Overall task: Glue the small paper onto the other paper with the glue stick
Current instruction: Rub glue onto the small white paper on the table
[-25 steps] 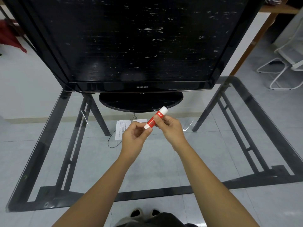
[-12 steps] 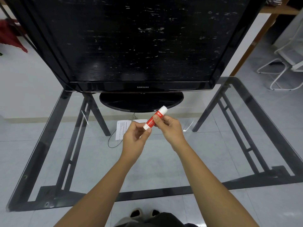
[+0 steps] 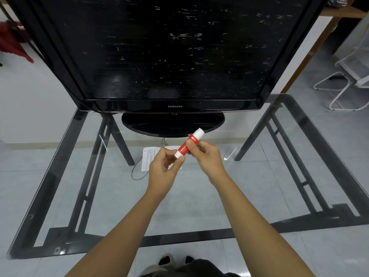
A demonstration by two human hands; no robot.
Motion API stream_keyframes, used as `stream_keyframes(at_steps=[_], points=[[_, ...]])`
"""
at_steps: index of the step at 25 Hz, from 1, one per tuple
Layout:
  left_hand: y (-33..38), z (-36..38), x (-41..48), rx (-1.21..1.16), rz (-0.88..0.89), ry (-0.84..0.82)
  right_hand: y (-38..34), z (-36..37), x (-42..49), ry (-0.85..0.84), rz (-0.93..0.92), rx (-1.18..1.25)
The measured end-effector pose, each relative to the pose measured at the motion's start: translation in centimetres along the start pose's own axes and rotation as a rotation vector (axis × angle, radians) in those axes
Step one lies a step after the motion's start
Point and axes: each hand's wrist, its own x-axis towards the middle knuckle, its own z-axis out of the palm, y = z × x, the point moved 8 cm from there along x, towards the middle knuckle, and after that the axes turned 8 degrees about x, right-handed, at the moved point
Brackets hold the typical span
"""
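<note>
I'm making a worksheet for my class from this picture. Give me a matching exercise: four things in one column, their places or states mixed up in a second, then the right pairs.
Things:
1. glue stick
2. printed paper
3. television
4. left hand

Places or states:
A. stands on a round black base on the glass table
B. held in the air by both hands
C. pinches the lower white end of the stick
D. lies flat on the glass, partly hidden behind the hands

Pairs: 1-B, 2-D, 3-A, 4-C
</note>
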Motion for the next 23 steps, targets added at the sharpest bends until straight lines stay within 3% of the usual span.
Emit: stream_keyframes(at_steps=[4, 6, 10, 16, 20, 23], points=[[1.3, -1.0, 0.1, 0.287, 0.134, 0.170, 0.4, 0.3, 0.1, 0.008, 0.010, -0.037], [1.5, -1.2, 0.2, 0.322, 0.169, 0.191, 0.4, 0.5, 0.3, 0.008, 0.009, -0.035], [-0.1, -0.1, 0.8, 0.017, 0.010, -0.027, 0.3, 0.7, 0.8, -0.022, -0.002, -0.014], [-2.2, -1.1, 2.1, -0.089, -0.099, 0.032, 2.0, 1.7, 2.7, -0.083, 0.040, -0.088], [-3.9, -2.4, 3.0, -0.080, -0.131, 0.052, 5.6, 1.5, 4.8, -0.026, -0.006, -0.408], [-5.5, -3.7, 3.4, -0.075, -0.166, 0.076, 10.5, 2.9, 5.3, -0.187, 0.004, -0.796]])
